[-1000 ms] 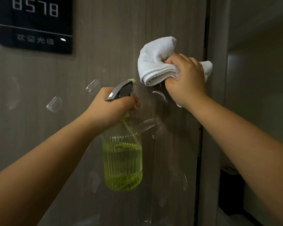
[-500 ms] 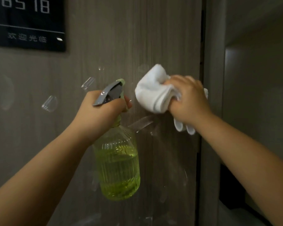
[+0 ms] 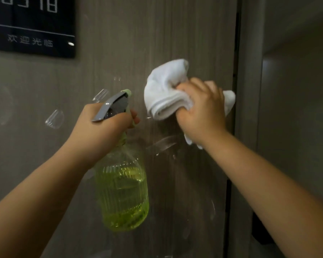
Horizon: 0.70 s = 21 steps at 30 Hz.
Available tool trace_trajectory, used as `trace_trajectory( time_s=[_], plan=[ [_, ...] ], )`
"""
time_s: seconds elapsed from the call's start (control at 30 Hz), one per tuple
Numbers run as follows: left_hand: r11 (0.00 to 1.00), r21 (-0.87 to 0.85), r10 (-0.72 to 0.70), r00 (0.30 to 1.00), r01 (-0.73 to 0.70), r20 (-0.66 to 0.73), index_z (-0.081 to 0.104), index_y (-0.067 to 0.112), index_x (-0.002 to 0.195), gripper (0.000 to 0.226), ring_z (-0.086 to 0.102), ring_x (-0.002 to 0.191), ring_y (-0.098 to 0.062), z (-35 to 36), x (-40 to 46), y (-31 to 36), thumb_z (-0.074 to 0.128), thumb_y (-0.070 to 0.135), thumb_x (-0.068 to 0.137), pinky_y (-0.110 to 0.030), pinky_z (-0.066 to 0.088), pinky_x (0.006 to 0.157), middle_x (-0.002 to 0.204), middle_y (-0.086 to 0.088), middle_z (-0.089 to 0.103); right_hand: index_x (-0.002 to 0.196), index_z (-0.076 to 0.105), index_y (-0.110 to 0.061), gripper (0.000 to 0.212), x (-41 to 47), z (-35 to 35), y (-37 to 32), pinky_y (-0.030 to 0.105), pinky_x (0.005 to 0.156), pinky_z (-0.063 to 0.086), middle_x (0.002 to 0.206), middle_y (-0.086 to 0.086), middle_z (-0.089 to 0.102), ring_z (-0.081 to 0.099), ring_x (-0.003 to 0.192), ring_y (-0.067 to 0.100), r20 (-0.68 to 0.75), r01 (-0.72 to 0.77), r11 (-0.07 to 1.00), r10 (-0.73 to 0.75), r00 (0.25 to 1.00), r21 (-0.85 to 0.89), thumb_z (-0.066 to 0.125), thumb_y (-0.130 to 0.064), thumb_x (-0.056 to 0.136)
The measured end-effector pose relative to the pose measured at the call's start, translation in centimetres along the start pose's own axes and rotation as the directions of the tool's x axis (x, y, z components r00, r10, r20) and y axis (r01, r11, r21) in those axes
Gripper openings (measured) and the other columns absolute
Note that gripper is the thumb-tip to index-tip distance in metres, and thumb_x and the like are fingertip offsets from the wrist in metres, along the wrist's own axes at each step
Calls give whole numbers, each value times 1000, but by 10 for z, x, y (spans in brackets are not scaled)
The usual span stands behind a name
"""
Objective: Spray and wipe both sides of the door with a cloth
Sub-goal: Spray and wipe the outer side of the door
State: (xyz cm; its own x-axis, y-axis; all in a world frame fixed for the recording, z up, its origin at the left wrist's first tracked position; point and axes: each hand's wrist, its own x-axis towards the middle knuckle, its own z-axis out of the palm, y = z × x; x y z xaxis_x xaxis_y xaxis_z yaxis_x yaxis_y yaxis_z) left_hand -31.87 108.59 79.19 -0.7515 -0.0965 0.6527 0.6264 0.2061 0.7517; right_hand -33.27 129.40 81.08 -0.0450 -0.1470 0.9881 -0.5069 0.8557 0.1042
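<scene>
Wiping the door's right edge

The right hand, fingers clenched on the bunched white cloth, had dropped from higher up, so that strip looked wiped; the left hand gripped the spray bottle beside it, below the number plaque.

Top left, a black room-number plate hangs against the grey wood-grain surface, cut off by the frame's upper and left edges. White digits run along its top, partly cropped and too blurred to read with certainty. Below them a thin pale line crosses the plate, then a row of four Chinese characters, and a small bright dot sits at the plate's right edge. Over on the right, a pale grey door frame runs upright. Beyond it, a dim grey wall. Low at the right, a dark object shows, too shadowed to identify.
</scene>
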Motion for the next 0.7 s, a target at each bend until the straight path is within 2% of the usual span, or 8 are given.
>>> trace_trajectory(
  time_s=[0.1, 0.17, 0.27, 0.4, 0.47, 0.53, 0.63, 0.7],
  plan=[
    [985, 45, 168, 986, -168, 15, 71, 2, 84, 27, 56, 63, -29, -3, -22, 11, 73, 23, 68, -31, 41, 53, 68, -28, 54, 98, 66, -19, 28, -38, -1, -3, 29, 74, 22, 96, 0, 60, 45, 86, 21, 123, 78, 996, -82, 989, 37, 48, -27, 78],
    [978, 44, 205, 979, -206, 14, 68, 1, 80, 25, 48, 56, -21, -2, -33, 16, 58, 20, 68, -25, 37, 43, 64, -20, 52, 101, 66, -21, 28, -64, -5, -1, 28, 75, 22, 103, -1, 61, 45, 90, 20, 196, 105, 992, -115, 974, 64, 49, -28, 80],
    [982, 76, 170, 985, -172, 27, 63, 5, 67, 14, 40, 48, -17, -1, -37, 13, 60, 8, 81, -19, 32, 37, 61, -14, 46, 104, 67, -23, 29, -77, -14, 3, 34, 78, 33, 105, -4, 63, 51, 93, 22, 271, 81, 987, -116, 956, 138, 48, -29, 83],
    [986, 100, 126, 990, -132, 56, 64, -11, 88, 19, 41, 53, -17, 1, -40, 14, 62, 7, 85, -20, 33, 39, 66, -19, 49, 102, 68, -14, 31, -53, -24, 14, 46, 78, 49, 97, 5, 67, 60, 89, 31, 46, -134, 960, 126, 991, 247, 53, -18, 75],
    [983, 105, 141, 986, -149, 87, 71, 0, 87, 25, 50, 58, -21, 0, -43, 19, 65, 21, 77, -22, 40, 44, 77, -32, 59, 98, 65, -18, 23, -32, -32, 18, 31, 79, 52, 89, -2, 66, 62, 88, 18, -12, -324, 849, 361, 932, 417, 56, -10, 78],
    [979, 129, 145, 984, -157, 102, 74, 9, 83, 29, 57, 64, -25, -2, -44, 22, 57, 27, 68, -30, 43, 51, 86, -30, 66, 92, 61, -18, 22, -11, -41, 23, 10, 67, 46, 80, -12, 61, 59, 76, 4, -14, -454, 743, 528, 849, 492, 55, 0, 83],
    [977, 155, 132, 986, -147, 105, 74, 12, 75, 21, 55, 54, -14, -5, -45, 24, 56, 23, 70, -21, 40, 45, 61, -8, 65, 93, 61, -20, 22, 8, -49, 29, 2, 55, 39, 78, -15, 59, 55, 69, -4, 16, -545, 670, 624, 781, 503, 54, 0, 86],
    [971, 186, 132, 985, -152, 114, 73, 12, 71, 16, 48, 46, -11, -7, -45, 25, 59, 18, 74, -18, 35, 40, 54, -6, 57, 92, 62, -20, 21, 11, -49, 30, 1, 53, 39, 78, -14, 60, 56, 69, -5, 38, -561, 658, 631, 775, 503, 54, -1, 86]
  ],
)
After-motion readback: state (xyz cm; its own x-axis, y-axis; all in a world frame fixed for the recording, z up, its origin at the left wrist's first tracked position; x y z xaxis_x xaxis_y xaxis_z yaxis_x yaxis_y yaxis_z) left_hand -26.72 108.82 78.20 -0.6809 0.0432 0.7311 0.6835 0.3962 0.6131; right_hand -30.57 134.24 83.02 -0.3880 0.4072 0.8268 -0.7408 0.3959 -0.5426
